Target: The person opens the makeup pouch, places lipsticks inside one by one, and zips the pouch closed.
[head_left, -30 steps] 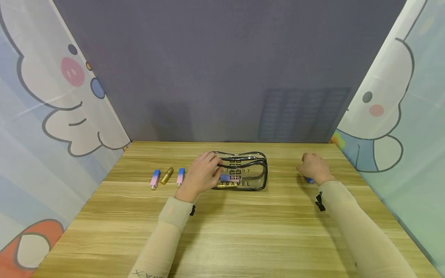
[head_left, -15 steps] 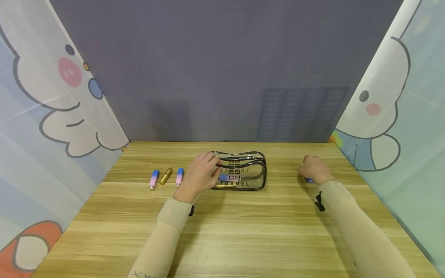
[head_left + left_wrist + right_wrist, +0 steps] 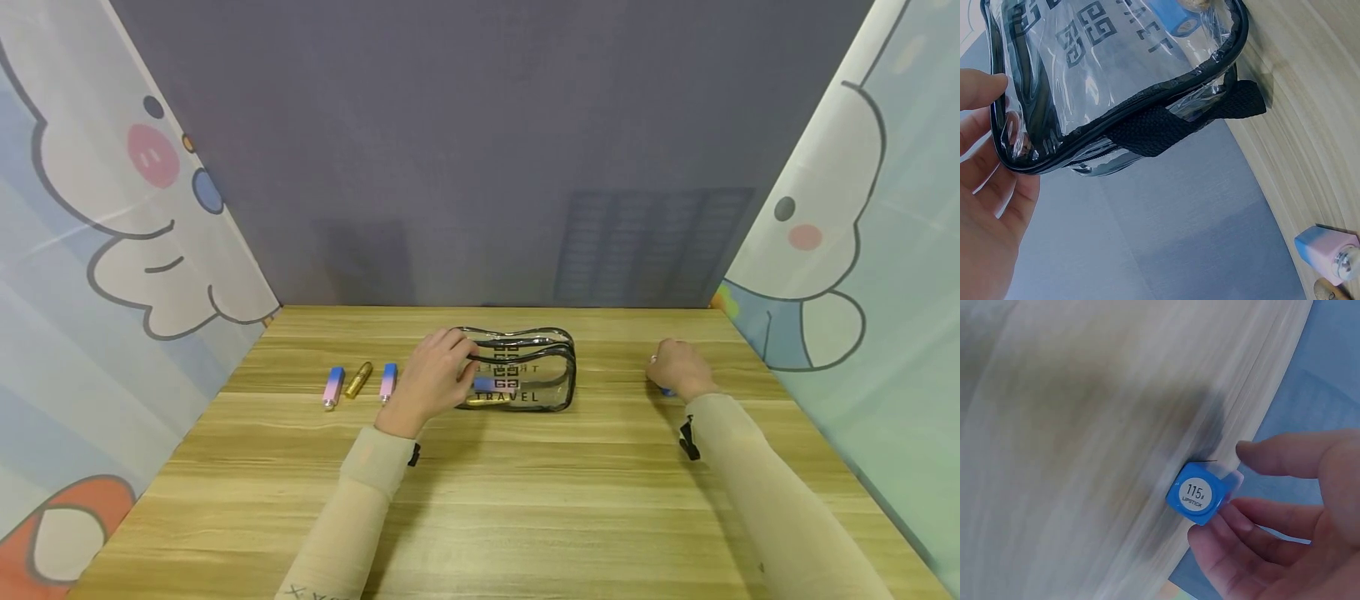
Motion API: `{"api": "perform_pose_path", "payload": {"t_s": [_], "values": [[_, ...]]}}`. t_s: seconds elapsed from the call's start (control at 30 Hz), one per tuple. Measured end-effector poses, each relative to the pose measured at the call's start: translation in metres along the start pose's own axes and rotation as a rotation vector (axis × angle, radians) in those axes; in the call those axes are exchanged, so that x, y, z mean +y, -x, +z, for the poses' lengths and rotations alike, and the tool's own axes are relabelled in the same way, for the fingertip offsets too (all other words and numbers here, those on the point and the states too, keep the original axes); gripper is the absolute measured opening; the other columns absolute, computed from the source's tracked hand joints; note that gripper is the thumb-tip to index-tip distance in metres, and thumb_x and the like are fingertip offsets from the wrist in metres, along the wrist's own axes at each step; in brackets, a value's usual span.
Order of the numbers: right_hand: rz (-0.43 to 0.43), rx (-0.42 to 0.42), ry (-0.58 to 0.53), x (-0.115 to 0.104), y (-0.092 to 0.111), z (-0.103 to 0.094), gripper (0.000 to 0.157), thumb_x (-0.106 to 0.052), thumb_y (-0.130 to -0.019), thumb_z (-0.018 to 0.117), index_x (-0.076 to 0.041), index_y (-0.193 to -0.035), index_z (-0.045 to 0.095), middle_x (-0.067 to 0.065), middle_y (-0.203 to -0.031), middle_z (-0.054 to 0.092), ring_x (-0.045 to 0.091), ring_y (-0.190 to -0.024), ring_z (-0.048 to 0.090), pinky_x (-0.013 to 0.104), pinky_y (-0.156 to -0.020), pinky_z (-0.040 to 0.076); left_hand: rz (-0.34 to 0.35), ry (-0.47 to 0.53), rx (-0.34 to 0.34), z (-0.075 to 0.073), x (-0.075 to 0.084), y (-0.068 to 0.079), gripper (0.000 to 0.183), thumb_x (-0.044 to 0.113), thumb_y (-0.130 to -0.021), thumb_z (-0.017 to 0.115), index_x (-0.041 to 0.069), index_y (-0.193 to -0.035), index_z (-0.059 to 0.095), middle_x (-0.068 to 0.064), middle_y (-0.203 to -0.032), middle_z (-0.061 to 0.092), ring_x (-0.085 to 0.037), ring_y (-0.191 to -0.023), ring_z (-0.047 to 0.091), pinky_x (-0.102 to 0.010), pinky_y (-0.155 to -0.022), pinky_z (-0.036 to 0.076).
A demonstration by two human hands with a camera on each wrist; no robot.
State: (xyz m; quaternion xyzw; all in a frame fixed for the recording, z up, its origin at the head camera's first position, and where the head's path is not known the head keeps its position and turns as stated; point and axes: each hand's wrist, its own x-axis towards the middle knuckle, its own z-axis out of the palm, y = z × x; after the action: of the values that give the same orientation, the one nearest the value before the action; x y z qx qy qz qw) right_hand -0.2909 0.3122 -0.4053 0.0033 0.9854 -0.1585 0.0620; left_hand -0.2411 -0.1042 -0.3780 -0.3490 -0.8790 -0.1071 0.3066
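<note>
A clear zip pouch [image 3: 551, 371] with black piping and "TRAVEL" lettering stands mid-table. My left hand [image 3: 433, 379] pinches its upper left edge, thumb on the near side and fingers behind, as the left wrist view shows. Through the plastic I see a blue-and-pink lipstick [image 3: 493, 384] and a gold tube [image 3: 489, 401] lying at the bottom. Off to the right, my right hand [image 3: 678, 367] has its fingers curled round another lipstick [image 3: 1195, 494]. Its blue base, labelled 115, faces the right wrist camera. The thumb tip hovers close beside the pale end.
Left of the pouch lie a blue-and-pink lipstick [image 3: 334, 388], a gold tube [image 3: 359, 380] and another blue-and-pink lipstick [image 3: 388, 382]. A grey backdrop [image 3: 480, 167] rises behind the wooden table [image 3: 525, 500]. Cartoon-printed curtains [image 3: 810, 275] flank both sides.
My right hand has shifted very slightly to the right, and a small pale spot now shows at its left side. The left hand and pouch stay put.
</note>
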Motion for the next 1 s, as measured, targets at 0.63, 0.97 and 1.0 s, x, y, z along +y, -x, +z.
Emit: {"api": "perform_pose_path", "payload": {"t_s": [0.63, 0.97, 1.0], "values": [[-0.03, -0.037, 0.025, -0.007, 0.002, 0.005, 0.033, -0.024, -0.106, 0.05, 0.007, -0.113, 0.056, 0.03, -0.109, 0.064, 0.044, -0.095, 0.063, 0.057, -0.077, 0.051, 0.005, -0.003, 0.008, -0.001, 0.001, -0.001, 0.008, 0.012, -0.09, 0.074, 0.009, -0.098, 0.073, -0.003, -0.096, 0.067, -0.021, -0.088, 0.062, -0.035, -0.082, 0.053], [-0.008, -0.058, 0.015, -0.012, -0.001, 0.01, 0.035, -0.03, -0.107, 0.049, -0.005, -0.083, 0.06, 0.014, -0.083, 0.06, 0.028, -0.07, 0.053, 0.043, -0.066, 0.045, 0.0, -0.008, 0.003, 0.0, 0.001, 0.0, 0.008, 0.012, -0.091, 0.074, 0.009, -0.098, 0.072, -0.003, -0.097, 0.068, -0.021, -0.09, 0.063, -0.036, -0.084, 0.053], [-0.011, -0.055, 0.015, -0.014, -0.001, 0.01, 0.035, -0.03, -0.106, 0.05, -0.005, -0.085, 0.06, 0.013, -0.083, 0.059, 0.027, -0.07, 0.053, 0.043, -0.065, 0.045, -0.003, -0.005, 0.0, 0.0, 0.001, 0.0, 0.008, 0.012, -0.09, 0.074, 0.009, -0.098, 0.072, -0.003, -0.097, 0.067, -0.021, -0.09, 0.062, -0.036, -0.085, 0.053]]}}
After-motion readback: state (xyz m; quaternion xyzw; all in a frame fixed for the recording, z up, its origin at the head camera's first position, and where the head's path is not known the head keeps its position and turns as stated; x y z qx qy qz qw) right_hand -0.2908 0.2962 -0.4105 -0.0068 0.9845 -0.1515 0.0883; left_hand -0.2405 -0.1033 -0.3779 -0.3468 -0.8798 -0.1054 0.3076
